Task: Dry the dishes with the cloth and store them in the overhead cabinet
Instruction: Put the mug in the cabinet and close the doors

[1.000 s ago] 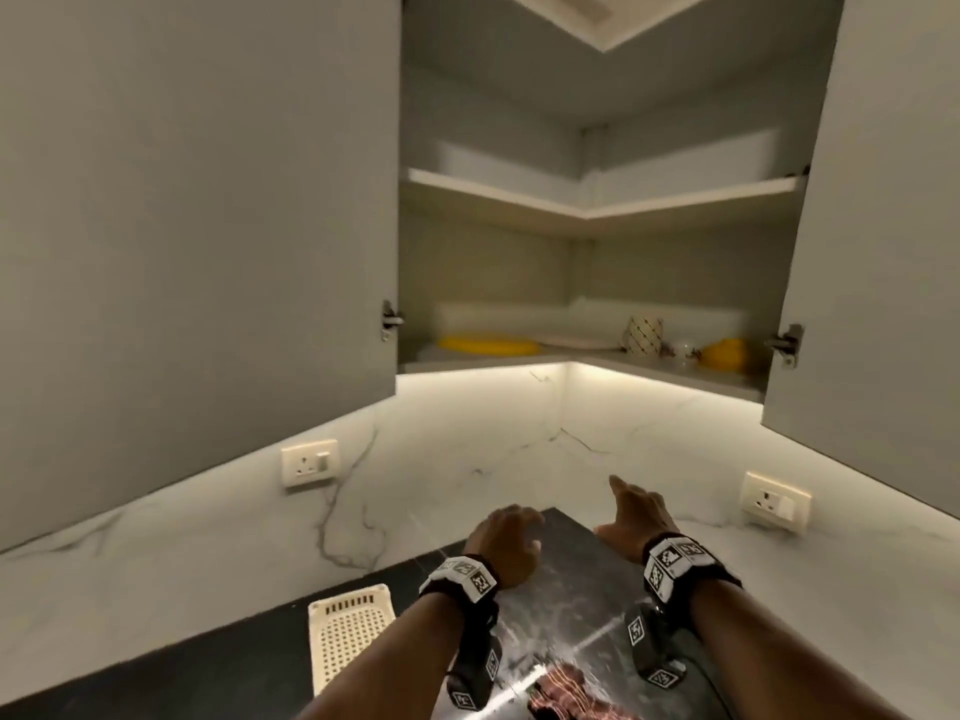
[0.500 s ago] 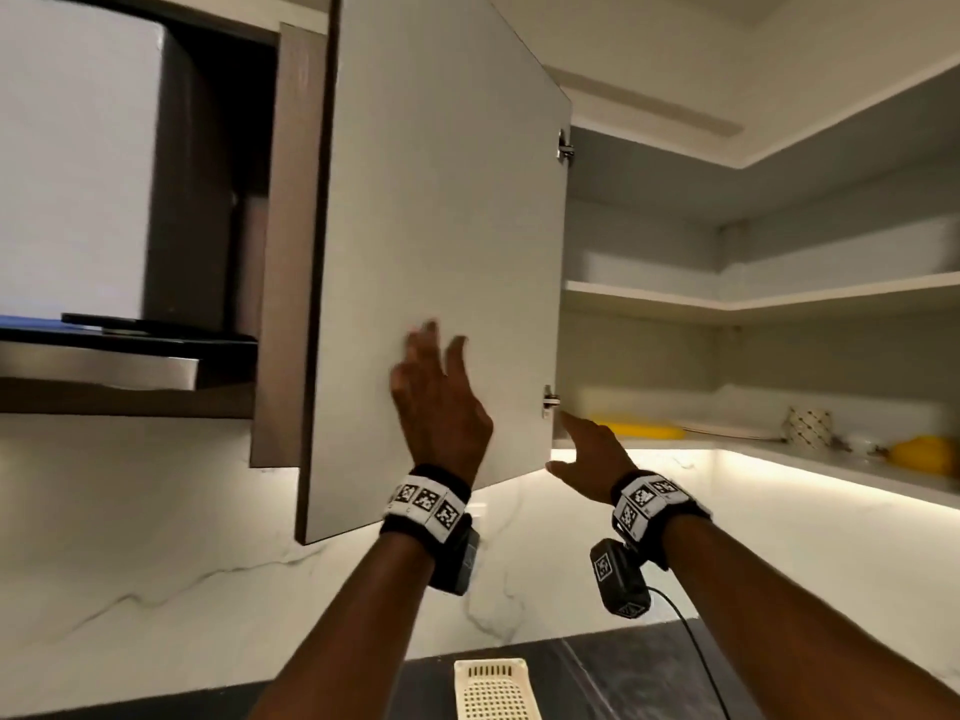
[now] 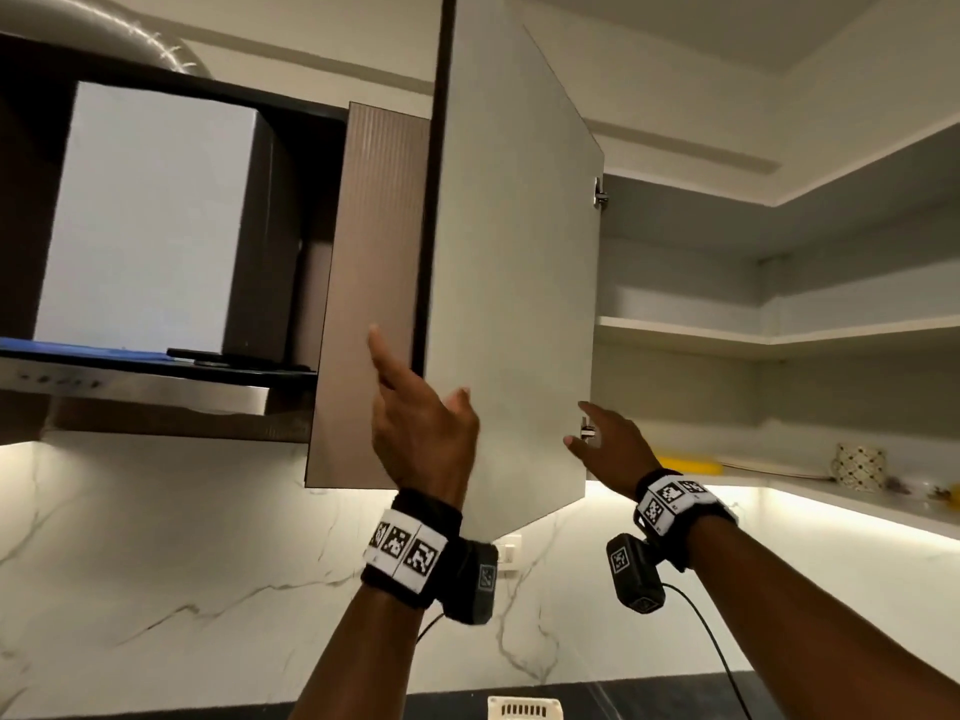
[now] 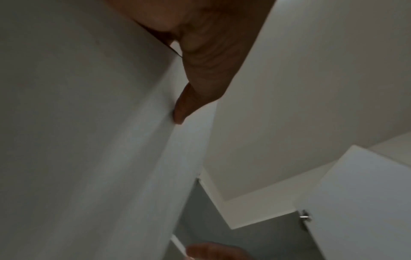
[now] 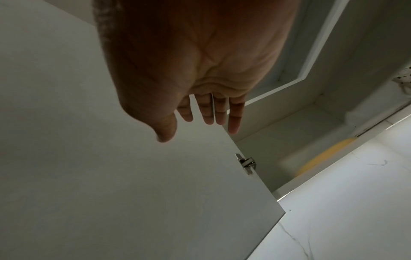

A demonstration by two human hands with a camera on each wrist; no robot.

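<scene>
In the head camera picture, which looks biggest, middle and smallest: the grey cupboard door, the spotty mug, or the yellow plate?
1. grey cupboard door, by far the largest, though it is also nearest the camera.
2. spotty mug.
3. yellow plate, only a thin strip shows, so mug versus plate is unsure.

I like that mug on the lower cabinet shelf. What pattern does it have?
The mug is cream with a pattern of small dark dots or diamonds; it shows best in the head view.

Bare forearms; black wristbands (image 3: 410, 556) with white square-code markers; black camera pods (image 3: 636, 571) underneath (thin cables trailing).
</scene>
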